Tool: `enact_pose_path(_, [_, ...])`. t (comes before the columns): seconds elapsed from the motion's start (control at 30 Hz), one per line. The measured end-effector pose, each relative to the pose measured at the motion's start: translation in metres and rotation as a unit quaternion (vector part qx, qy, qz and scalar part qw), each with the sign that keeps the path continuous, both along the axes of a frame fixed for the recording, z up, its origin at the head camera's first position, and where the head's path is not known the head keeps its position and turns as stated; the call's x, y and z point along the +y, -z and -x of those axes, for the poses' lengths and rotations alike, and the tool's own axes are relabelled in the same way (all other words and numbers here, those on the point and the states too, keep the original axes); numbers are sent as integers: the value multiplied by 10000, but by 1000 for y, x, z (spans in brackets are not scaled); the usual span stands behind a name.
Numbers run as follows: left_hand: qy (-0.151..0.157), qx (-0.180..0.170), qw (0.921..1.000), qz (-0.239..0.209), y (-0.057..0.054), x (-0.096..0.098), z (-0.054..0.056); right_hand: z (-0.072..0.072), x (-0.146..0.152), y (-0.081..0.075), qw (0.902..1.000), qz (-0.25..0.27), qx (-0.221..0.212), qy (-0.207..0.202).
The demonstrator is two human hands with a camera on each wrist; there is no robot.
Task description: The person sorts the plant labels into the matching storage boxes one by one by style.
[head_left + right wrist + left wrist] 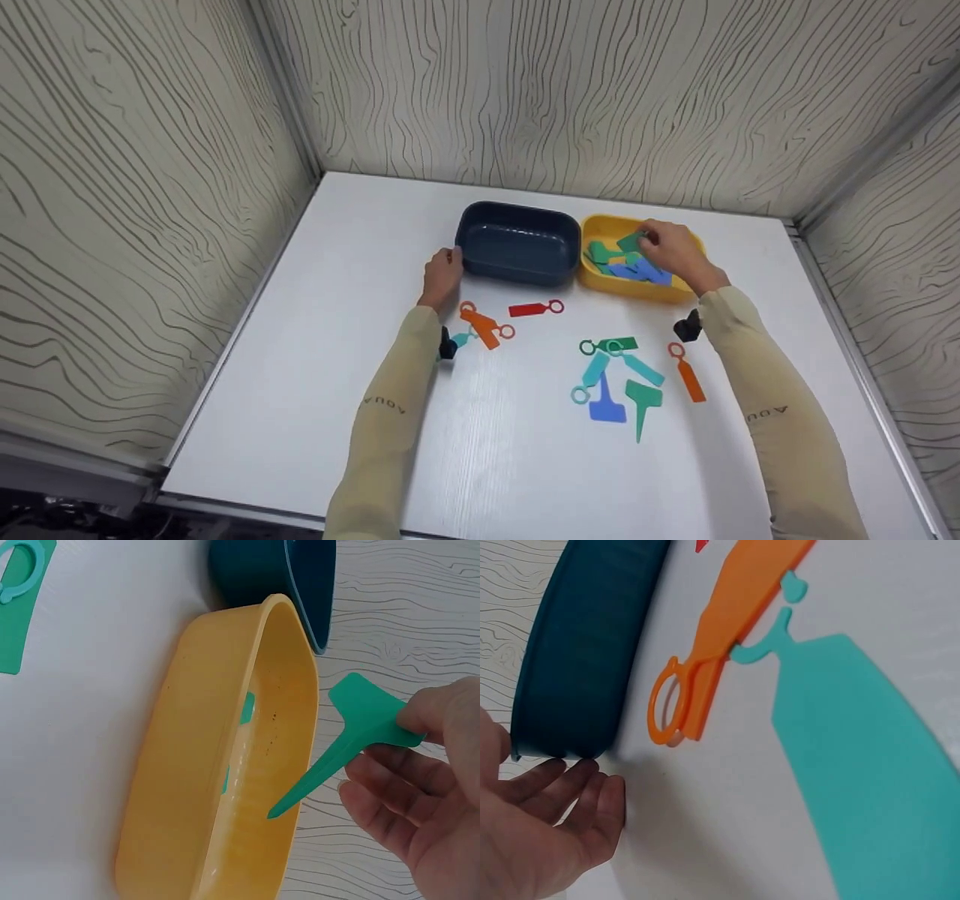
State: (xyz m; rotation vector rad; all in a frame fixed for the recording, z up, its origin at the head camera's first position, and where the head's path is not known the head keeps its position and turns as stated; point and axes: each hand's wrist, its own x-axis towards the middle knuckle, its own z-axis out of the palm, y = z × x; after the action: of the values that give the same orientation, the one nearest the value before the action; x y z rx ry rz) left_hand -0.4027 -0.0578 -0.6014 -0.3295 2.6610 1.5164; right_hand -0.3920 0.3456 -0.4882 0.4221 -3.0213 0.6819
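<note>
My left hand [441, 277] holds the left end of a dark blue bin [517, 276], thumb at the rim and fingertips against the outer wall [592, 727]. Over a yellow bin [626, 288] at the right, my right hand [675, 251] pinches a green T-shaped plant label [367, 716] between thumb and fingers. The label's pointed end slants down over the bin opening. Several green and blue labels [634, 268] lie inside the yellow bin. The dark blue bin shows a bare floor.
Orange ring tags [484, 328], a red ring tag [527, 309] and a teal tag [855, 735] lie in front of the dark blue bin. Nearer right are green and teal ring tags, a blue label [607, 410], a green label [643, 395] and an orange tag [691, 381]. Patterned panels enclose the table.
</note>
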Motion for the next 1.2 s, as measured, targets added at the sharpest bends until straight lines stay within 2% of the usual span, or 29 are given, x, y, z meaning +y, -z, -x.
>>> enact_pose_path(0.23, [27, 136, 9999, -13, -1, -1, -2, 9, 15, 4, 9982, 310, 126, 495])
enact_pose_path(0.43, [61, 210, 9997, -66, -1, -2, -2, 13, 27, 7, 9938, 687, -39, 879])
enact_pose_path(0.63, [73, 185, 9998, -51, 1, -2, -1, 15, 40, 13, 9821, 1262, -213, 1383])
enact_pose_path(0.77, [68, 141, 9999, -14, 2, -2, 0, 14, 47, 16, 9772, 1233, -310, 1702])
enact_pose_path(0.97, [60, 70, 9999, -107, 1, -2, 0, 11, 50, 16, 9821, 906, -471, 1582])
enact_pose_path(1.13, [71, 69, 9998, -166, 1, -2, -1, 5, 48, 14, 9860, 956, -514, 1265])
enact_pose_path(1.2, [86, 136, 9999, -62, 2, -2, -1, 1, 46, 14, 9885, 956, -509, 1056])
